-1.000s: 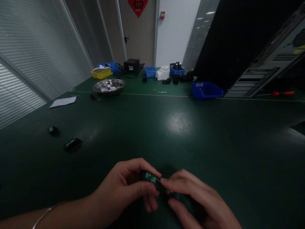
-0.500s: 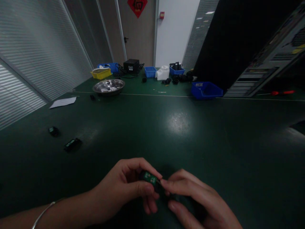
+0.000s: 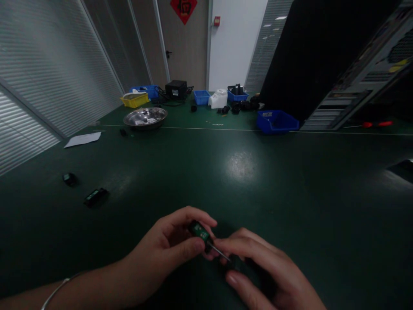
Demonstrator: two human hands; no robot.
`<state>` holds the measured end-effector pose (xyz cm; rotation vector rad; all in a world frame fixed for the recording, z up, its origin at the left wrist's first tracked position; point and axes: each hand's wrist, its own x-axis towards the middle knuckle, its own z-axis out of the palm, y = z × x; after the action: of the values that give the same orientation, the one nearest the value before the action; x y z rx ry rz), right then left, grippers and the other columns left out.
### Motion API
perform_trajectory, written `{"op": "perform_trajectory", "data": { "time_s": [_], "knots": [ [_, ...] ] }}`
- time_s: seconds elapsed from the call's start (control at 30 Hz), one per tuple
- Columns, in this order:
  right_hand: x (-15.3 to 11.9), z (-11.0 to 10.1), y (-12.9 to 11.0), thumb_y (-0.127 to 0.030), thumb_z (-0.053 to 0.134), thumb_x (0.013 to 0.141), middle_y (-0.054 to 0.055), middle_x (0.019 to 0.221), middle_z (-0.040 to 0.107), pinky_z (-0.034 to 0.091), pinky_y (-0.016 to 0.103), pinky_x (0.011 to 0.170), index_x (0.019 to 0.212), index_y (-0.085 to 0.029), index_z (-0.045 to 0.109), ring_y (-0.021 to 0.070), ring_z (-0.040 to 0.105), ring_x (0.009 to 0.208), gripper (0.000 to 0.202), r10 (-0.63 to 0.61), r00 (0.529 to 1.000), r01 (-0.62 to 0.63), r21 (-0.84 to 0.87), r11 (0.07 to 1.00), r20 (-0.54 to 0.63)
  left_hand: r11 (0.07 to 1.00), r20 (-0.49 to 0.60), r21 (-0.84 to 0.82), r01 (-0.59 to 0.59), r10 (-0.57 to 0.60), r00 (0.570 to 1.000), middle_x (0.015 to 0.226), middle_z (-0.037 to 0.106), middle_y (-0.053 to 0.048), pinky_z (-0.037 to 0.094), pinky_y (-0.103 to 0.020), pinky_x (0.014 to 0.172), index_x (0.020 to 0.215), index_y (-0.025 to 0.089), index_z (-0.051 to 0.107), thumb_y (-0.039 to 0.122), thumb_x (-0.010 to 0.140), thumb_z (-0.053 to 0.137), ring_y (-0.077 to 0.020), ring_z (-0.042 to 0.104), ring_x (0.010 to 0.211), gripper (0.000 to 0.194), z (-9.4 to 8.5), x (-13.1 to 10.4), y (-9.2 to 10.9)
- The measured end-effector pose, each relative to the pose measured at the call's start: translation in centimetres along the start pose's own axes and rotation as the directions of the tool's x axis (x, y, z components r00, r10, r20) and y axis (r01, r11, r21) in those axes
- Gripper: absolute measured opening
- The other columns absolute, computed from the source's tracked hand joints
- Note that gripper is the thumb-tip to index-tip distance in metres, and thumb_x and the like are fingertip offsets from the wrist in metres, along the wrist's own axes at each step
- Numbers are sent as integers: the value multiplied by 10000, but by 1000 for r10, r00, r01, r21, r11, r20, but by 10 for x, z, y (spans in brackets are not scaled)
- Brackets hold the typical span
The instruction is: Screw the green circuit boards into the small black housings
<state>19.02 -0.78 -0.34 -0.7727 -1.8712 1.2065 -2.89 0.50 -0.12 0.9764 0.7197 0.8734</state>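
Note:
At the lower middle, a small black part with a green circuit board (image 3: pixel 200 231) is pinched between the thumb and fingers of my left hand (image 3: pixel 174 245). My right hand (image 3: pixel 261 262) is closed around a dark handle with a thin metal shaft (image 3: pixel 221 252). The shaft runs up and left, and its tip meets the lower right end of the part. Most of the handle lies hidden under my right fingers. Two similar black pieces, one (image 3: pixel 95 196) nearer and another (image 3: pixel 69 179) farther off, rest on the green table at the left.
Toward the back stand a metal bowl (image 3: pixel 145 119), a yellow bin (image 3: pixel 134 100), a dark blue bin (image 3: pixel 277 122), a white device (image 3: pixel 218 99) and a black box (image 3: pixel 176 89). A white paper (image 3: pixel 83 139) lies at the left. A computer case (image 3: pixel 351 82) stands at the right.
My left hand and the part have shifted slightly up, and the part is tilted more steeply. The metal shaft now shows between my hands. The whole view has shifted a little.

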Motion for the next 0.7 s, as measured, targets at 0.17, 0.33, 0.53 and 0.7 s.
{"op": "perform_trajectory", "data": {
  "time_s": [0.17,0.33,0.53,0.7],
  "knots": [
    [3,0,0,28,625,805,34,1007,691,547,247,790,1249,-339,610,168,681,888,576,3,999,-1,-37,999,44,989,-47,-145,34,-41,998,957,708,-21,501,-272,785,1100,235,558,138,835,701,-143,679,846,317,-2,0,-5],
    [-1,0,-2,25,629,800,33,1037,702,554,233,787,1240,-335,613,175,688,930,568,-22,1000,23,-57,998,15,998,-66,-56,40,-44,997,1090,703,-48,477,-296,855,1129,242,616,168,865,661,-159,645,935,278,-1,-4,-3],
    [-3,-1,0,-7,589,833,-4,1015,699,551,194,776,1249,-348,583,144,685,906,538,25,999,-29,-113,993,-37,988,-172,121,92,-70,983,1091,704,-33,473,-257,828,1168,300,689,293,875,649,-153,602,914,295,1,-7,-1],
    [1,-2,2,-34,579,851,-21,994,697,554,188,759,1223,-375,594,137,685,890,505,51,998,-57,-143,988,-40,974,-224,185,132,-89,970,936,735,-27,492,-247,764,1070,278,749,259,852,665,-132,596,769,234,2,-6,2]
  ]
}}
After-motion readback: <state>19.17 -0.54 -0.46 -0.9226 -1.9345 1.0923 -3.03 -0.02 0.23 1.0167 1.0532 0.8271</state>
